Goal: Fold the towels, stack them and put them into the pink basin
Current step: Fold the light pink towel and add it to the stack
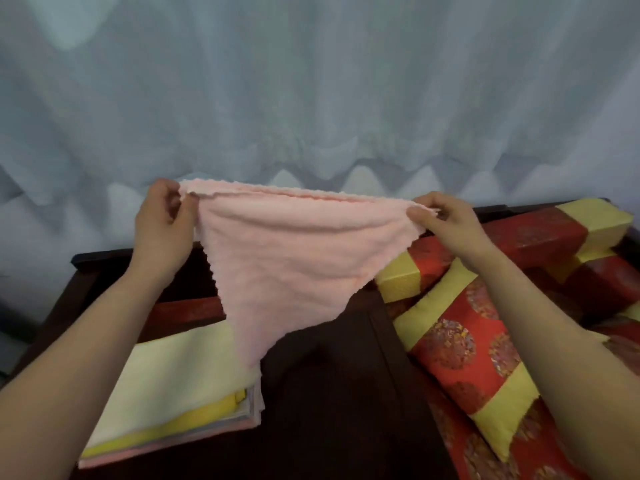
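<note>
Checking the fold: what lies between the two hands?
The pink towel, its top edge pinched by left hand and right hand; head view shows it.

Before you hangs a pale blue-grey pleated curtain (311, 81). Below it is a dark wooden surface (346, 393), with red-and-yellow brocade cushions (467, 341) on your right.

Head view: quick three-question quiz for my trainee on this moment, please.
1. True or false: the left hand and the right hand each pinch a top corner of the pink towel.
2. The stack of folded towels sits at the picture's: A) lower left, B) lower right, C) top centre.
3. Is the pink towel hanging in the air or lying flat?
Key: 1 true; 2 A; 3 hanging in the air.
</note>
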Demonstrator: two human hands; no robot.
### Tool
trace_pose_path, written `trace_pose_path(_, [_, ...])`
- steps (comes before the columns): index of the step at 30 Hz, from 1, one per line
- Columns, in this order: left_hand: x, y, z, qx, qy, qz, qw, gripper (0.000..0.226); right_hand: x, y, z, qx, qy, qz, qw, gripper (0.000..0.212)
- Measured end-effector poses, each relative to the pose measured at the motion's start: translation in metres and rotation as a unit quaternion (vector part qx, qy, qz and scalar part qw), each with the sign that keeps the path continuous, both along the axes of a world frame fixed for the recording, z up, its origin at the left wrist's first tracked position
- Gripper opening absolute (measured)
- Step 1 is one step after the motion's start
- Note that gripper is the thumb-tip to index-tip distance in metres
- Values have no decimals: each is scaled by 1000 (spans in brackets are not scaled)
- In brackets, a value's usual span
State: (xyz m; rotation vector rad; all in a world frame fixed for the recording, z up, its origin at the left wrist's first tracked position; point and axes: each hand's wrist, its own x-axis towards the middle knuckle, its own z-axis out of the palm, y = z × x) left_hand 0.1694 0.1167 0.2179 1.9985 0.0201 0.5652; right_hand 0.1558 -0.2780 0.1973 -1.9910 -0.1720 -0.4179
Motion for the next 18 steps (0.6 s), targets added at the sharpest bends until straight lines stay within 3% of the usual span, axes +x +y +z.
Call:
trace_pose_path(4, [-2,-33,8,-63,1,19,998,29,-5,22,-3,-24,-22,13,999,10])
trace_pose_path(7, [-15,-71,-2,-59,58,-93,992,34,-10,50,-6,-54,0,46,997,11])
trace_pose_path(9, [-28,-95,-17,-6,122,-199,972,27,-13,71,-7,-80,27,77,994,12])
trace_pose_path(11, [-36,-112,-37,119,168,-260,944,51,-17,88,-11,-84,51,105,990,13])
trace_pose_path(13, [-41,-121,-54,198,182,-282,921,38,-22,94,-15,-75,74,121,987,18])
trace_pose_path(15, [-45,-119,-65,150,173,-294,928,9,-31,90,-22,-3,105,134,985,21])
trace_pose_path(18, [-57,-103,-69,24,174,-314,933,7,-49,70,-51,102,110,70,986,17])
